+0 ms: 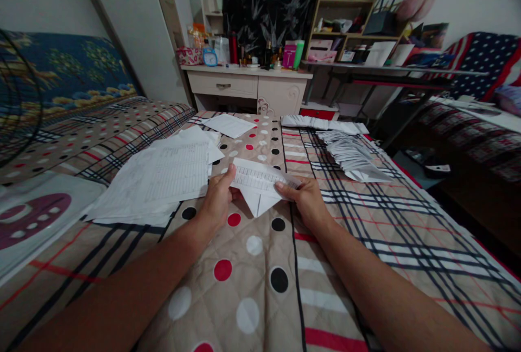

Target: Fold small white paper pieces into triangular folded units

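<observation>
A folded sheet of printed white paper [260, 184] is held between both hands just above the quilted bedspread [252, 265]. My left hand [218, 195] grips its left end, thumb on top. My right hand [305, 197] pinches its right end. A folded point of the paper hangs down between the hands. To the left of my left hand lies a loose pile of flat printed sheets [163, 178]. Beyond my right hand, a fanned row of folded papers [350, 156] lies on the bed.
One more sheet [229, 124] and a second row of folded papers [321, 122] lie further back. A white plastic bag [36, 216] sits at the left. A white dresser [248, 87], a cluttered desk [382, 69] and shelves stand behind the bed.
</observation>
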`<move>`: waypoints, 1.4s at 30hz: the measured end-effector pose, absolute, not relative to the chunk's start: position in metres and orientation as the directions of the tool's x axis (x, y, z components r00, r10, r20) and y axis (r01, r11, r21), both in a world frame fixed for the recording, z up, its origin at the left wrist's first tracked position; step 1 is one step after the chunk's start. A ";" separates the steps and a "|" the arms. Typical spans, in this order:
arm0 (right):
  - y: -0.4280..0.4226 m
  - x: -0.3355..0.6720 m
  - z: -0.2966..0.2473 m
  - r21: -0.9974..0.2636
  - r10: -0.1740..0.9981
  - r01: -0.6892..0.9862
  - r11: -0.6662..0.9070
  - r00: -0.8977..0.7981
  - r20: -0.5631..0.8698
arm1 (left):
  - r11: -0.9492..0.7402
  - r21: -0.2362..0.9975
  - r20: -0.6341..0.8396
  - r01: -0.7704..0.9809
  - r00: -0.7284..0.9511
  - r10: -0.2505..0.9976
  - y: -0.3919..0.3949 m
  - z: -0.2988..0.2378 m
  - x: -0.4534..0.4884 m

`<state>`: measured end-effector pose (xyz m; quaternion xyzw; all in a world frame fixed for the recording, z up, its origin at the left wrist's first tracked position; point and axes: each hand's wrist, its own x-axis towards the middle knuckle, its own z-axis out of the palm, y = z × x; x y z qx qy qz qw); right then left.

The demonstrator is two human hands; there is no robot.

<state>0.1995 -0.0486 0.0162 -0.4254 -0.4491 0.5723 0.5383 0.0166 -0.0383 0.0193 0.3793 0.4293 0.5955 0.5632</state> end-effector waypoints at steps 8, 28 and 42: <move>-0.052 0.198 0.021 -0.995 0.996 -0.040 0.089 0.005 0.089 | -0.049 0.925 -0.012 -0.377 -0.157 0.988 -0.034 0.016 0.017; -0.053 0.206 0.026 -0.789 0.868 0.392 0.474 -0.056 0.494 | -0.594 0.265 0.617 0.759 0.340 0.709 -0.038 0.081 -0.004; -0.059 0.214 0.025 -0.367 0.635 0.608 0.704 -0.308 0.708 | -0.641 -0.042 0.379 0.766 0.606 0.699 -0.051 0.096 0.004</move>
